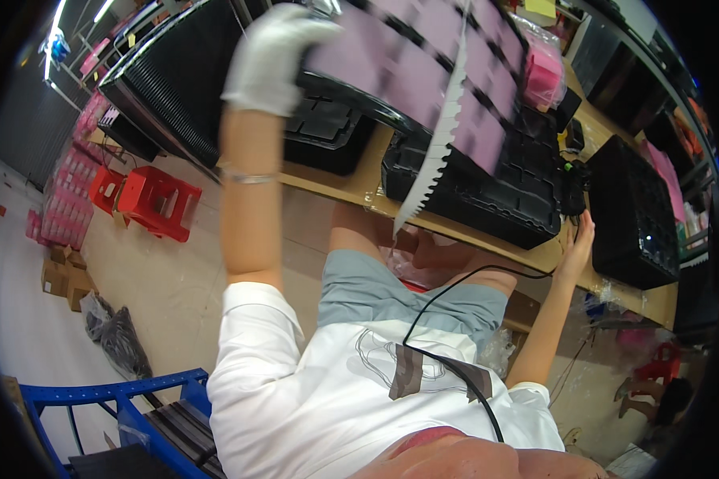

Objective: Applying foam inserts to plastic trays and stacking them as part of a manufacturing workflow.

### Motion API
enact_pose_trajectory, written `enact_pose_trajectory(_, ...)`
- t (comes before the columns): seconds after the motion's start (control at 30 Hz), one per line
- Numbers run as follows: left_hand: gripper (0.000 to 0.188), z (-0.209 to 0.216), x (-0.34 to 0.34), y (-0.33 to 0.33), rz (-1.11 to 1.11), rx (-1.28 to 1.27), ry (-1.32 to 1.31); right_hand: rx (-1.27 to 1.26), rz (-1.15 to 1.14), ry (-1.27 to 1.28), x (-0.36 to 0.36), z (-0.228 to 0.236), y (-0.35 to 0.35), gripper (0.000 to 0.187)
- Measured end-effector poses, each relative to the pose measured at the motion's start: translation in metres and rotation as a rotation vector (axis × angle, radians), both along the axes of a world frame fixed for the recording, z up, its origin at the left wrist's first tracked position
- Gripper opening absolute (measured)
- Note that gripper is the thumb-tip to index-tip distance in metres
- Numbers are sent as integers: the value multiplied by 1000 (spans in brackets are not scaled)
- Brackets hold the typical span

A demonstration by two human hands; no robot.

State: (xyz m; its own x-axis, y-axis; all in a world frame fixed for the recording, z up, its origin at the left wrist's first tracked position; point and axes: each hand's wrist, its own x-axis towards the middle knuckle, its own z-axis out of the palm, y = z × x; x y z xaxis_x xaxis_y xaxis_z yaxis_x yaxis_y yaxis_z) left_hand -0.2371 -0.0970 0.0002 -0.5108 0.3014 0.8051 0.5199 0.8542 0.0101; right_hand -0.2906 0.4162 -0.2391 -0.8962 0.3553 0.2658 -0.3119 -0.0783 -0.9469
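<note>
My left hand [270, 65], in a white glove, is raised with its fingers curled at the near left corner of a tilted black tray [367, 104]. Pink-purple pieces [423, 72] lie in the tray's compartments, blurred by motion. A white strip with a toothed edge [435, 164] hangs over the tray and down past the table edge. Below that sits a stack of black moulded trays [479, 195]. My bare right hand [579, 246] has straight fingers and rests by the stack's right end, close to a black cabled item [574, 188].
On the table [327, 182], more black trays [635, 211] stand at the right and tall stacked trays [176, 96] at the left. Bagged pink pieces [543, 68] lie at the back. A red stool [160, 203] and a blue rack [120, 391] stand left. A black cable [431, 307] crosses my lap.
</note>
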Motion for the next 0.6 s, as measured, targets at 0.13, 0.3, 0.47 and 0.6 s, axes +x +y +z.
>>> enact_pose_trajectory(0.13,31,92,107,-11,550,-369,138,-8,45,-59,29,3,5,56)
enact_pose_trajectory(0.3,28,73,79,22,638,-67,154,54,-46,-66,42,4,-5,52)
enact_pose_trajectory(0.47,15,-35,-5,19,743,-176,-93,42,-32,-83,46,-2,-17,51)
enact_pose_trajectory(0.6,17,-108,-34,22,776,-271,-503,12,-26,-105,46,-12,-17,51)
